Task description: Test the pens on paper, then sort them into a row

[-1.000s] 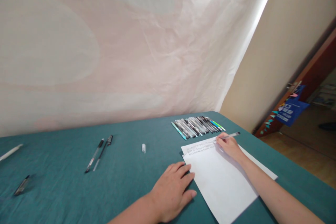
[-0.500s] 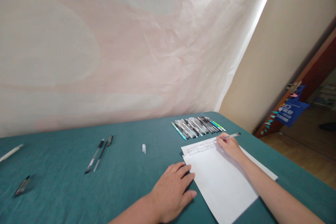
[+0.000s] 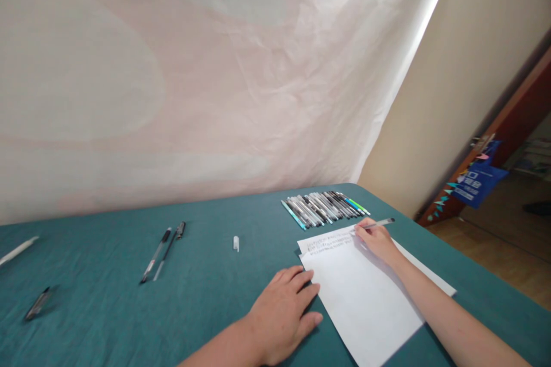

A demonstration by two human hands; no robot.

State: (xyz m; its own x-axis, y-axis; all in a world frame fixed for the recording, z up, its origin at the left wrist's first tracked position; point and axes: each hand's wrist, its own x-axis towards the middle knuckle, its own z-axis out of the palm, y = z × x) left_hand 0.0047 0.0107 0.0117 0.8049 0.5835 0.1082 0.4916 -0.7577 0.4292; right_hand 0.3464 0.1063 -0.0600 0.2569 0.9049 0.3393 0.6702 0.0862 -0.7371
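Pinched in my right hand (image 3: 375, 239) is a clear-barrelled pen (image 3: 382, 222), its tip end down at the upper part of a white sheet of paper (image 3: 370, 304). Rows of small dark handwriting run along the top of that sheet, left of my fingers. Another sheet lies partly under it, its edge showing at the right. My left hand (image 3: 286, 312) lies flat with fingers spread, fingertips at the paper's left edge. A whitish pen cap (image 3: 236, 243) rests on the cloth beyond my left hand.
A row of many pens (image 3: 325, 209) lies side by side behind the paper. Farther left on the green tablecloth (image 3: 206, 275) are a capped pen (image 3: 155, 255), a pen refill (image 3: 166, 253), a dark short piece (image 3: 37, 304) and a white pen (image 3: 18, 250).
My right hand stays at the top of the paper with the pen, shifting barely at all. The left hand and the loose pens keep their places.
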